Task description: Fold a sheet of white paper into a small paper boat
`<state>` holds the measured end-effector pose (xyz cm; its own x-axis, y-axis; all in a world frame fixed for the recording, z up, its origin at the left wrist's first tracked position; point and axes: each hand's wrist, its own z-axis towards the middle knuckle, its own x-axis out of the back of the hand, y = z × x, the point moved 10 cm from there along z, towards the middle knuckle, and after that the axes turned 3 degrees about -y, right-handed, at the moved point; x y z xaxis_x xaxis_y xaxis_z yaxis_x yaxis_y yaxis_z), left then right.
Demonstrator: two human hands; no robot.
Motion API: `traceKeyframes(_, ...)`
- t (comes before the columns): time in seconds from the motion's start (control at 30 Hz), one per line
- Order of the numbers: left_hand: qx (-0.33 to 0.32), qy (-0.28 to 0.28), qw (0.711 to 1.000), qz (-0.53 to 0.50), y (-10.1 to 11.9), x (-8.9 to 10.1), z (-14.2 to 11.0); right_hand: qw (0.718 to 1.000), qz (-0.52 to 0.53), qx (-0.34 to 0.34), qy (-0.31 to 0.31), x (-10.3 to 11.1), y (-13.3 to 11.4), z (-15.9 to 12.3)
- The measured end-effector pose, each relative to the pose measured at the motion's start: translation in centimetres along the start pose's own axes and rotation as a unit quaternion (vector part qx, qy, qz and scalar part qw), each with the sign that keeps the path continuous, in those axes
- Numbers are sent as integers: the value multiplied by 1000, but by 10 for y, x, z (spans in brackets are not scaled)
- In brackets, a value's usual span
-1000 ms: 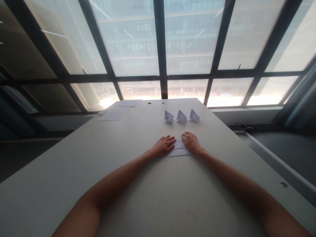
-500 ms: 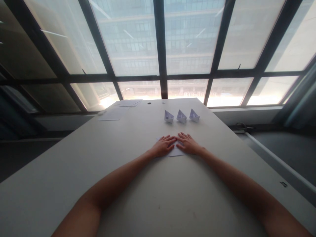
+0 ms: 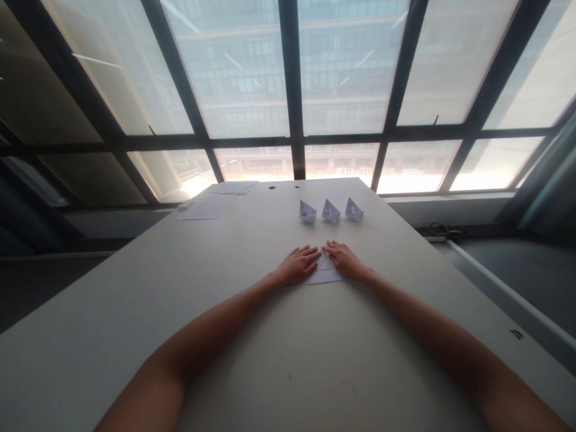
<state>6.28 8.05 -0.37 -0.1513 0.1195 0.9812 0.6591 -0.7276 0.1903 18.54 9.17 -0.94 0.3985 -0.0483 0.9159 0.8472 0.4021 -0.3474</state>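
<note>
So — left hand (image 3: 297,266) and right hand (image 3: 344,260) on folded paper (image 3: 323,277).
From my feed I have both laid flat, grasping nothing; the folded paper lies beneath them on the white table (image 3: 270,360), nearer the camera than three paper boats (image 3: 330,212).

Tall windows (image 3: 344,72) (dark-framed) stand ahead; bluish curtains (image 3: 546,186) hang at either side.

- Left arm (image 3: 220,321), one: bare, bent at the elbow, slanting forward and inward to the wrist.
- Left hand (image 3: 297,266), one: palm down, flat, fingers extended and slightly parted, pointing forward-right.
- Right arm (image 3: 423,321), one: bare, stretched forward and inward.
- Right hand (image 3: 345,261), one: palm down, fingers extended, pointing forward-left, tips just beside the left hand's.
</note>
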Motion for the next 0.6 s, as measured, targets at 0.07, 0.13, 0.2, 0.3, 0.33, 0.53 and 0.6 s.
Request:
traceKeyframes(0.07,-2,0,1000,1,0,0,0,1000,-2,1,1,0,0,0)
traceKeyframes(0.13,-4,-1,1000,3,1,0,0,1000,-5,1,0,0,0,-1)
traceKeyframes(0.2,-4,-2,1000,5,1,0,0,1000,-10,2,-4,0,0,-1)
traceKeyframes(0.3,-2,-3,1000,7,0,0,-1,1000,-19,3,-11,-1,-1,-1)
traceKeyframes(0.33,-1,-3,1000,8,0,-1,-1,1000,-21,3,-14,-2,-1,-1)
traceKeyframes(0.53,-3,-2,1000,6,0,0,0,999,-36,7,-23,0,-5,-3)
traceKeyframes(0.6,-5,1,1000,3,1,0,0,998,-39,19,-35,0,-10,-5)
